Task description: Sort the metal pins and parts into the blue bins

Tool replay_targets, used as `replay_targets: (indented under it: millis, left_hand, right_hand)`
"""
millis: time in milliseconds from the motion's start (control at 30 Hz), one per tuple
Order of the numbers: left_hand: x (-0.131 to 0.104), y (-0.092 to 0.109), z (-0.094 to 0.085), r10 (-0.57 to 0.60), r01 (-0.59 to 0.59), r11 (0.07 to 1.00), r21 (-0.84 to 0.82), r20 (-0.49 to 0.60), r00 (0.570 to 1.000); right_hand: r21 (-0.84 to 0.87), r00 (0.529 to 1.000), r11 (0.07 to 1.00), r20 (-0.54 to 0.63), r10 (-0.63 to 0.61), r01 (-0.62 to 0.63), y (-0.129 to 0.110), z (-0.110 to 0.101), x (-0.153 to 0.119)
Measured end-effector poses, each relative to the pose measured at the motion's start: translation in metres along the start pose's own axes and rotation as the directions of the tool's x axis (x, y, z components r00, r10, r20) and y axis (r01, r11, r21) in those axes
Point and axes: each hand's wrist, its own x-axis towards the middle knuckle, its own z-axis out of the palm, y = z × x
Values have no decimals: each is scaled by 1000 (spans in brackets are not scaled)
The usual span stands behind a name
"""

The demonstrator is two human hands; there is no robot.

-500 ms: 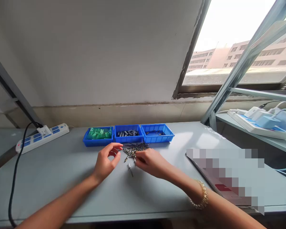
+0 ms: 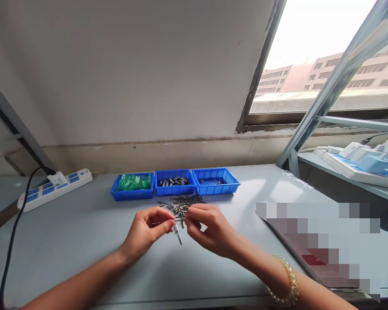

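A loose pile of thin metal pieces [image 2: 189,201] lies on the grey table, just beyond my hands. My left hand [image 2: 151,227] is pinched at the pile's near left side, its fingertips on the end of a small thin metal piece [image 2: 178,218]. Facing it, my right hand [image 2: 208,224] has thumb and fingers together at the other end of that piece. One separate metal pin [image 2: 179,235] rests on the table between and below the hands.
Behind the pile stand a blue bin with green packets [image 2: 132,196], a blue bin of dark parts [image 2: 175,189] and a blue bin with few pieces [image 2: 216,188]. Left is a power strip [image 2: 58,189]; right, a blurred flat object [image 2: 310,258].
My left hand has moved right and its fingers have closed. My right hand has drawn slightly back from the pile, and a thin piece now shows between both hands.
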Motion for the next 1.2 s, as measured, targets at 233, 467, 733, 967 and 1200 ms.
replay_targets:
  millis: [233, 467, 733, 967, 1200]
  left_hand:
    - [-10, 2, 15, -125, 140, 985, -98, 144, 982]
    - [-12, -3, 20, -179, 210, 967, -145, 201, 963]
    - [-13, -1, 10, -41, 29, 993, -115, -99, 994]
    - [-18, -7, 11, 207, -207, 978, 8, 24, 978]
    - [-11, -10, 1, 323, -299, 932, 205, -97, 941]
  right_hand:
    - [255, 994, 967, -111, 1, 27, -6, 10, -4]
    - [454, 975, 869, 185, 123, -196, -10, 6, -2]
    - [447, 951, 846, 44, 306, -292, 3, 3, 2]
    - [749, 843, 428, 326, 427, -506, 14, 29, -4]
    - [627, 912, 696, 58, 405, -350, 34, 13, 10]
